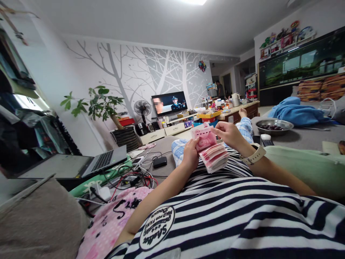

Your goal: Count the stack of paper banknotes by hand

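A thick stack of pink-red banknotes (214, 156) rests against my striped shirt (242, 216). My left hand (191, 154) grips the stack from the left, its thumb pressing on the top notes. My right hand (229, 133), with a beige watch on its wrist, pinches the upper edge of one banknote (203, 135) that is lifted and bent up from the stack. I lie back on a sofa with my legs in blue checked trousers (244, 127) stretched out ahead.
An open laptop (88, 163) sits at the left, beside tangled cables (132, 178) and a black box (160, 162). A metal bowl of dark fruit (274, 126), a remote and a blue blanket (295, 111) lie right. A television (169, 103) plays ahead.
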Available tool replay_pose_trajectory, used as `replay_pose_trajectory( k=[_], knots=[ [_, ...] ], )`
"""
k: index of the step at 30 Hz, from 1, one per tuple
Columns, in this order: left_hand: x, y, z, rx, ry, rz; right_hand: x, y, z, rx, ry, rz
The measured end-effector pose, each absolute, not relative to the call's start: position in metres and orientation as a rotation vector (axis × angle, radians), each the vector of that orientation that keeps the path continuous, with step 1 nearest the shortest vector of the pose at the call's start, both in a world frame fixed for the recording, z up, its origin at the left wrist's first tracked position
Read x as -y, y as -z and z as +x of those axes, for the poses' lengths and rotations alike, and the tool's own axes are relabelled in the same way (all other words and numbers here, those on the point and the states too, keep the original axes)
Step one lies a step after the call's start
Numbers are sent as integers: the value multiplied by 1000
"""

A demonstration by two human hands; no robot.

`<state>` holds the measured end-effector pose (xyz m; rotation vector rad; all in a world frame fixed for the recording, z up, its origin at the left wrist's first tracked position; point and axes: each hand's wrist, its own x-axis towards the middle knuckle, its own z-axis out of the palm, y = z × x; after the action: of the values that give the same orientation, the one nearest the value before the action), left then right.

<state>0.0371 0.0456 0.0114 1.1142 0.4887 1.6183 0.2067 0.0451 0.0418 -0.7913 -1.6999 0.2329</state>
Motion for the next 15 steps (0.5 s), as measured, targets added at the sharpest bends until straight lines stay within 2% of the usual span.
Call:
replay_pose_trajectory(
  k=[15],
  knots=[
    [-41,-13,39,-555,-1629,1126,-46,-41,206,1701,-226,-824]
  ],
)
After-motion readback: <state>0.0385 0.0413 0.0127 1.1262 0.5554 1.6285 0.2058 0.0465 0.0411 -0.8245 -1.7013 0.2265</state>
